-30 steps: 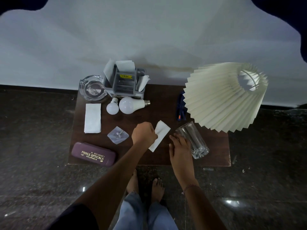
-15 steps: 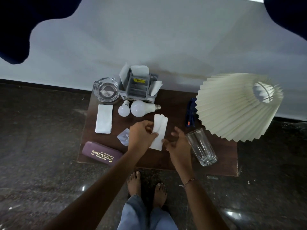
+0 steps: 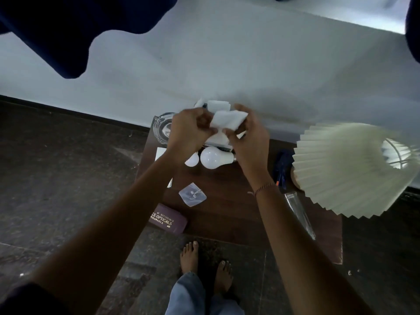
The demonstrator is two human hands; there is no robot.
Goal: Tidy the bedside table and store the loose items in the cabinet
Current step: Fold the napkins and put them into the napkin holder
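Observation:
Both hands hold one white tissue (image 3: 227,120) up over the back of the small brown bedside table (image 3: 229,210). My left hand (image 3: 189,130) pinches its left edge and my right hand (image 3: 248,138) grips its lower right side. Under the hands lies the grey organiser tray with more tissues (image 3: 218,105), mostly hidden. On the table sit a large white bulb (image 3: 214,158), a smaller bulb (image 3: 192,160), a clear plastic packet (image 3: 192,194), a maroon spectacle case (image 3: 169,220), a folded napkin (image 3: 160,153) and a glass ashtray (image 3: 162,127).
A pleated cream lampshade (image 3: 345,169) leans over the table's right side. A drinking glass (image 3: 300,212) lies beside it and a blue item (image 3: 281,169) sits near the lamp base. The white wall is right behind. My bare feet (image 3: 204,264) stand on dark stone floor.
Both hands lifted the tissue off the table's middle and carried it up and back, over the organiser. The right hand, empty before, now grips the tissue too. The view swung closer.

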